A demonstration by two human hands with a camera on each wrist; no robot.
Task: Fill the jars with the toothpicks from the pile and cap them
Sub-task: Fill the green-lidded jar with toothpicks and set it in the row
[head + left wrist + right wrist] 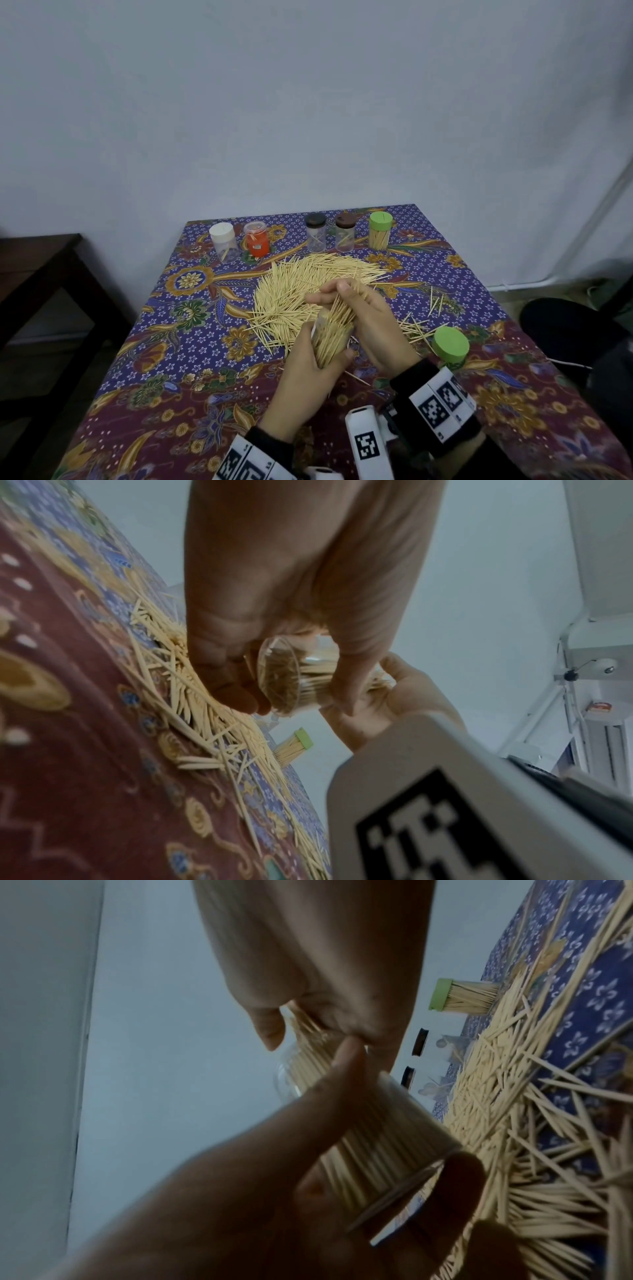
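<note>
My left hand [305, 370] grips a clear jar [330, 337], tilted and packed with toothpicks, over the near edge of the toothpick pile [305, 284]. In the left wrist view its round base [279, 676] faces the camera. My right hand [344, 291] pinches a bunch of toothpicks [308, 1034] at the jar's mouth; their lower ends are inside the jar [373, 1137]. A loose green cap [450, 344] lies on the cloth just right of my right hand.
Along the table's far edge stand a white-capped jar [224, 240], an orange jar [257, 240], a black-capped jar [315, 233], a brown-capped jar [345, 233] and a full green-capped jar [380, 230]. Stray toothpicks [416, 325] lie to the right. A dark side table [44, 274] stands left.
</note>
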